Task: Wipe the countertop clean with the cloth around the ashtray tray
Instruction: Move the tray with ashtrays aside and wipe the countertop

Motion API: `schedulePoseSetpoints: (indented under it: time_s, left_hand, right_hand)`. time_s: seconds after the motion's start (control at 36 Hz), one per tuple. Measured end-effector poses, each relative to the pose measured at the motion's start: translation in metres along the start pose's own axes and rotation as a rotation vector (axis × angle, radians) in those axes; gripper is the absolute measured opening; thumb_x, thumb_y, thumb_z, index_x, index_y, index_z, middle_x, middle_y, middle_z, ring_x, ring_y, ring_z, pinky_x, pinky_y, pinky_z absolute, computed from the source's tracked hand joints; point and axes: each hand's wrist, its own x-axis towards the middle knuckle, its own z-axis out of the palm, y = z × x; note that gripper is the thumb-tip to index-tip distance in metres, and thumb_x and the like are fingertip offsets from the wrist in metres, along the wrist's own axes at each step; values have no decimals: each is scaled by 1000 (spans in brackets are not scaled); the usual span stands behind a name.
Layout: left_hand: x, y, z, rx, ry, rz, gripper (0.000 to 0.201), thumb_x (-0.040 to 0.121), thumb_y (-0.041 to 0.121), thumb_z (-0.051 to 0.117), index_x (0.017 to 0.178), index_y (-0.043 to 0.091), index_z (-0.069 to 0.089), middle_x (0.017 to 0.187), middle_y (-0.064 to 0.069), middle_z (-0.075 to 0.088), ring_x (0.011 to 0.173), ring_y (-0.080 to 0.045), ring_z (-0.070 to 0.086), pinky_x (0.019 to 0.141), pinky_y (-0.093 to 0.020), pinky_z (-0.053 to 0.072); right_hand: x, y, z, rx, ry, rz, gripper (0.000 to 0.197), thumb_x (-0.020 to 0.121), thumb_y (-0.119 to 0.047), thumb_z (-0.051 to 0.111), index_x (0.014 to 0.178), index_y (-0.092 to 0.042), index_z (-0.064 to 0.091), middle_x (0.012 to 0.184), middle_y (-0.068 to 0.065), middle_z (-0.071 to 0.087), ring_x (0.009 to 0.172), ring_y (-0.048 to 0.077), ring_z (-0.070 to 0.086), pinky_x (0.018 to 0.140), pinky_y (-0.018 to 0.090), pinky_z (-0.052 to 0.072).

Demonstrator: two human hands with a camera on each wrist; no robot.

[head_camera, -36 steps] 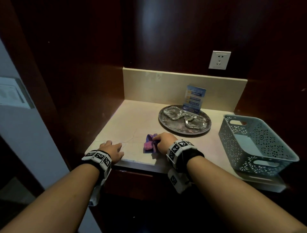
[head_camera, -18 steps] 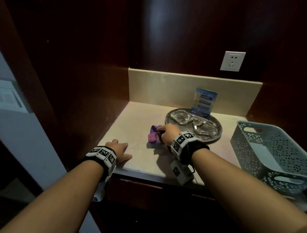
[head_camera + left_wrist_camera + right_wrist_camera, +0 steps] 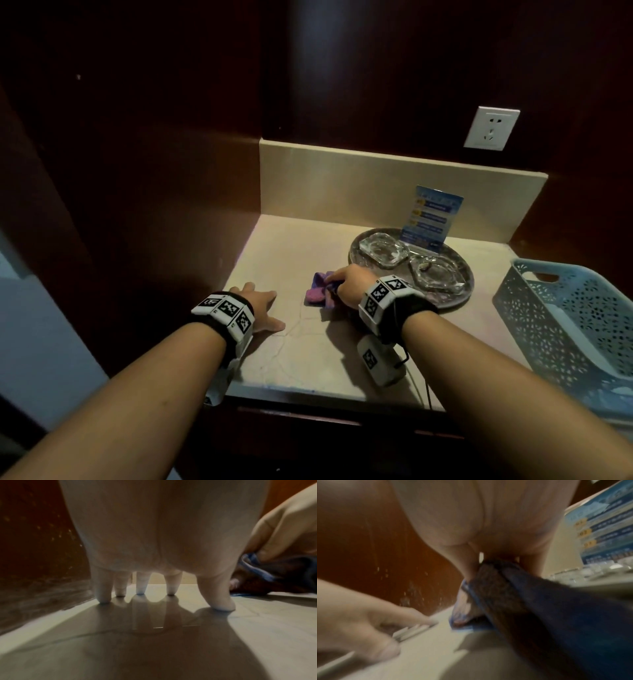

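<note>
A purple and pink cloth [image 3: 320, 289] is bunched in the grip of the right hand [image 3: 349, 286], whose fingers and thumb are curled round it, and is pressed against the beige counter [image 3: 308, 359]. The cloth lies just beside the left rim of the round ashtray tray [image 3: 459, 298], on the bare stone between that tray and the left hand [image 3: 258, 310]. In the right wrist view the cloth [image 3: 513, 601] is seen hanging dark and blue-edged from the closed fingers, its lower fold touching the counter.

The left hand is laid on the counter near the front left corner, holding nothing; in the left wrist view its fingertips [image 3: 103, 599] are seen spread and planted straight on the polished surface.

Two glass ashtrays [image 3: 385, 248] are set on the tray, and a blue printed card [image 3: 433, 216] is stood upright at its back edge. A pale blue perforated basket [image 3: 575, 318] is placed at the right end of the counter, apart from the tray. A white wall socket [image 3: 491, 128] is fixed above the backsplash.
</note>
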Motion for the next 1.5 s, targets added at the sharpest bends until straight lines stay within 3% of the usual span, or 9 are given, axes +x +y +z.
schedulePoseSetpoints:
  time_s: [0.08,0.25,0.42,0.56,0.67,0.78,0.92,1.11,1.5]
  left_hand:
    - [2,-2,3,9,20,7,84,78,72,52,147,34,24,155,-15,20,138,-41,28,112,-50,31]
    - [-9,-5,12,-29,3,-9,79,88,66,43,152,34,11,162,-11,2,147,-36,9,120,-46,16]
    - [-36,-18,29,-44,44,-54,69,94,57,37,153,31,11,161,-14,4,148,-34,11,120,-42,16]
    - [-66,-22,53,-100,101,-100,60,98,48,36,153,32,15,161,-16,6,148,-31,10,119,-35,13]
    - [-85,-26,69,-113,147,-102,56,99,44,35,151,28,22,159,-10,20,148,-29,14,118,-35,17]
    - [-102,-28,77,-112,142,-128,58,97,46,40,150,33,23,160,-13,15,148,-30,15,120,-35,18]
    - [-114,-25,83,-130,162,-137,58,98,43,41,151,31,22,159,-17,15,148,-29,14,120,-30,16]
    - [-120,-18,73,-169,165,-163,50,97,46,41,144,34,35,156,-16,21,142,-35,27,115,-39,29]
    - [-98,-1,46,-212,140,-152,34,90,44,46,115,24,56,131,-13,41,122,-35,44,103,-42,41]
  right_hand:
    - [0,1,11,-34,-80,8,37,88,-8,51,117,-25,67,124,4,65,108,23,60,90,24,44]
    - [-10,-6,23,-274,-180,-64,39,91,-10,47,123,-24,63,137,8,52,121,32,52,101,32,43]
    - [-37,-14,36,-364,-209,-200,38,91,-14,49,125,-27,61,139,8,49,120,31,52,95,29,40]
    - [-79,-27,64,-365,-206,-368,24,87,-16,55,106,-21,69,134,2,54,110,31,58,93,32,47]
    - [-114,-36,87,-364,-178,-498,29,89,-16,55,117,-17,63,131,8,56,111,31,59,92,33,46]
    - [-143,-30,108,-250,-318,-610,26,84,-12,60,106,-22,71,119,5,68,112,25,62,98,30,47]
    - [-140,-15,80,-26,-169,-498,41,78,0,55,112,-19,69,123,8,66,112,24,63,97,32,50]
    - [-122,-2,41,-1,27,-349,46,84,-2,51,125,-19,61,136,5,56,129,22,49,110,24,33]
    - [-87,1,40,-51,11,-163,39,88,-9,50,123,-18,62,128,12,60,117,31,56,97,31,45]
